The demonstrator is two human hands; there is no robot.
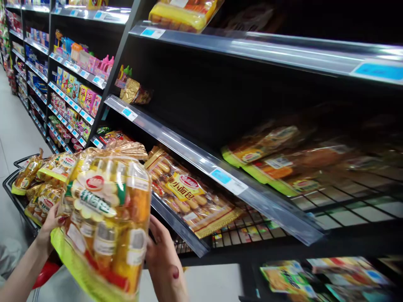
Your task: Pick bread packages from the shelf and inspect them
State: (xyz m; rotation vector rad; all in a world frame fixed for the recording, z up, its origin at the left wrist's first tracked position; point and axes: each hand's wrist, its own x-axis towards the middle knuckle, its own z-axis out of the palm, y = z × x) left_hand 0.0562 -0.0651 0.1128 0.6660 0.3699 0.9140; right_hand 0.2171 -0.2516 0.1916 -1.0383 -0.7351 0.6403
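A large clear bag of bread rolls (103,201) with a yellow-green bottom edge is held upright in front of me, between both hands. My left hand (52,224) grips its left edge, some fingers hidden behind it. On the opposite side, my right hand (162,247) holds the bag's right edge, its fingers partly out of sight behind the wrapper. Just beyond the bag, a brown-and-gold packet of small bread (189,193) lies on a low shelf. Left of my hands, similar bread bags (45,201) fill a black shopping cart (9,184).
Dark shelving with clear price-tag rails (195,155) runs along the right. More bread packets (277,163) lie on a wire shelf, and another yellow packet (185,14) sits above. Boxed goods (74,90) line shelves farther left, beside a pale tiled aisle (9,121).
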